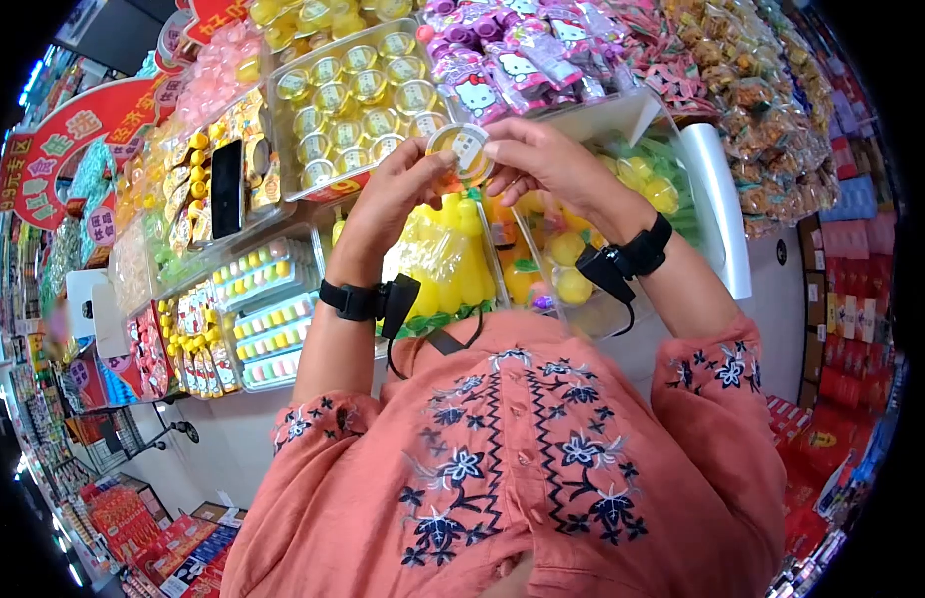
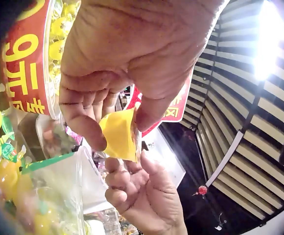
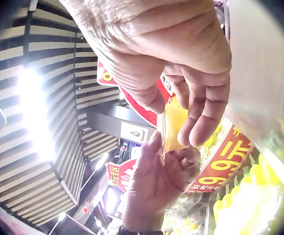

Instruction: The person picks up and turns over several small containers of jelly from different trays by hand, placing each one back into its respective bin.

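Note:
Both hands hold a small yellow jelly cup with a round, printed clear lid, raised in front of the chest over the candy display. My left hand pinches it between thumb and fingers, as the left wrist view shows at the cup's yellow side. From the other side, my right hand grips it too, its thumb at the lid's rim and its fingers on the cup's body. In the head view the lid faces up toward the camera. Just beyond the hands stands a clear bin with many similar jelly cups.
A black phone lies on the packets at left. Bagged yellow bottle-shaped sweets sit below the hands. A clear bin lid stands near the right forearm. Purple packets fill the back, and a shopping cart stands lower left.

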### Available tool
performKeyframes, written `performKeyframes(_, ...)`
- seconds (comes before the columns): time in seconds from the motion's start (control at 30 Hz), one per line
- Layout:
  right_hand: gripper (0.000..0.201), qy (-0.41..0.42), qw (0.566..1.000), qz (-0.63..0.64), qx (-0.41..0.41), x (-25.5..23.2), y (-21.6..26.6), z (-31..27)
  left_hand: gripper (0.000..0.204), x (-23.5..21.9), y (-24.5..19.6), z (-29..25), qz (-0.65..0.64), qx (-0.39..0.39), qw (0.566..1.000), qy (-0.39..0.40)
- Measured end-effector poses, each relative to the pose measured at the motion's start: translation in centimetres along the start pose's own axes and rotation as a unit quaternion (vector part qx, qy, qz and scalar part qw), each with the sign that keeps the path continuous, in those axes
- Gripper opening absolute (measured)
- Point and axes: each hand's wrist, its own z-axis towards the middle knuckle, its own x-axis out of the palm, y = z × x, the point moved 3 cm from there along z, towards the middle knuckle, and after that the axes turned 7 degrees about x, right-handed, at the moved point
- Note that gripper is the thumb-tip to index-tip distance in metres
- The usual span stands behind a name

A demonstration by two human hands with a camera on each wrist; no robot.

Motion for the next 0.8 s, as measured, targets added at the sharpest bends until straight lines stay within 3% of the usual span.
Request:
performKeyframes(0.1,0.038,-0.005,1.000,0.017,-0.005,0.5,0.1,0.0,0.026,-1.4,0.1,0.5,-0.017,-0.001,1.000,-0.017)
performKeyframes(0.23,0.033,-0.022,1.000,0.006,-0.007,0.0,0.2,0.0,0.028,-6.1,0.5,2.9,-0.067,0.018,0.985,-0.158)
performKeyframes(0.33,0.031,-0.036,0.999,0.015,0.006,-0.6,0.1,-0.5,0.021,-11.0,1.1,5.0,-0.010,0.019,0.985,-0.170)
performKeyframes(0.47,0.030,-0.050,0.998,0.016,0.022,-1.6,-0.2,-1.2,0.022,-15.9,3.3,8.3,0.057,-0.044,0.987,-0.146)
performKeyframes(0.53,0.029,-0.054,0.998,0.019,0.021,-2.3,-0.7,-1.4,0.022,-16.9,3.8,9.4,0.074,-0.083,0.987,-0.117)
performKeyframes(0.63,0.033,-0.051,0.998,0.026,0.014,-3.4,-1.3,-1.6,0.028,-16.8,4.8,10.2,0.080,-0.096,0.977,-0.176)
performKeyframes(0.8,0.034,-0.066,0.997,0.029,0.022,-4.4,-2.0,-1.9,0.025,-16.2,5.8,10.8,0.060,-0.103,0.973,-0.199)
